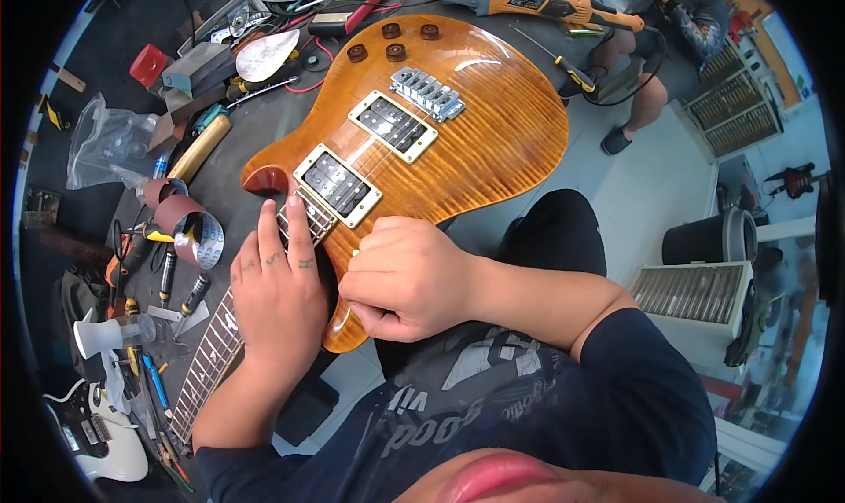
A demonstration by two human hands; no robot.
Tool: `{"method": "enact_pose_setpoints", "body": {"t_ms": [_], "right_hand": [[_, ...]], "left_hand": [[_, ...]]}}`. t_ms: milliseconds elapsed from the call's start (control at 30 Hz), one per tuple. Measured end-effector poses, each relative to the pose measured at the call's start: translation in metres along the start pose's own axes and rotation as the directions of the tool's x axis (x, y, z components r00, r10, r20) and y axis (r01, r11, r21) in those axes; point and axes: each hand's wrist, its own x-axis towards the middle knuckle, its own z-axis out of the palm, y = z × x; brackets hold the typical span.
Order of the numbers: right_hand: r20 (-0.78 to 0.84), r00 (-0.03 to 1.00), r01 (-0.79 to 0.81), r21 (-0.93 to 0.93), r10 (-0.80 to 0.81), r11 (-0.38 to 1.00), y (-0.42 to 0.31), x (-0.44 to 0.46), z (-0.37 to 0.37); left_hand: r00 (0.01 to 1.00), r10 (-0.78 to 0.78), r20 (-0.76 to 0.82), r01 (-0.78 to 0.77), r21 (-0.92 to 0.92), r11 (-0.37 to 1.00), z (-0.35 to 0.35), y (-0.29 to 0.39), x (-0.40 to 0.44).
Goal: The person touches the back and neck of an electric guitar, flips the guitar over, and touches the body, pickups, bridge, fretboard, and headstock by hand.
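Note:
An amber, flame-patterned electric guitar (493, 142) lies across the bench edge and over my lap. Its neck (209, 358) runs down to the lower left. My left hand (280, 292) lies over the upper fretboard with its fingers stretched out, their tips near the neck pickup (337, 184). Beside it, my right hand (400, 279) is closed in a fist over the lower horn (343, 331). Whatever its fingers grip, if anything, is hidden. A metal bridge (428, 94) and several dark knobs (392, 52) sit farther up the body.
The dark bench holds curled sandpaper (189, 226), screwdrivers (195, 293), a plastic bag (110, 146), and an orange power tool (537, 0). A white guitar body (114, 446) lies at lower left. Another person (695, 19) sits at upper right. A white slatted cabinet (691, 296) stands at right.

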Motion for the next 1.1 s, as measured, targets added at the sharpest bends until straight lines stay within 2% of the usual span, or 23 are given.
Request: {"method": "enact_pose_setpoints", "body": {"t_ms": [733, 867, 1100], "right_hand": [[0.02, 1.0, -0.007, -0.014, 0.008, 1.0, -0.0008, -0.0019, 0.0014], [0.004, 1.0, 0.006, -0.037, -0.006, 0.999, -0.0001, -0.0005, 0.0038], [-0.011, 0.999, 0.032, -0.064, -0.033, 0.997, 0.0015, 0.0037, 0.0058]], "left_hand": [[1.0, 0.016, -0.022, -0.016, -0.005, 1.0, -0.0003, -0.0007, -0.0011], [1.0, 0.012, 0.017, -0.012, -0.033, 0.999, -0.004, -0.0015, 0.0001], [0.998, 0.043, -0.036, -0.042, 0.024, 0.999, 0.0015, -0.0065, -0.0013]]}}
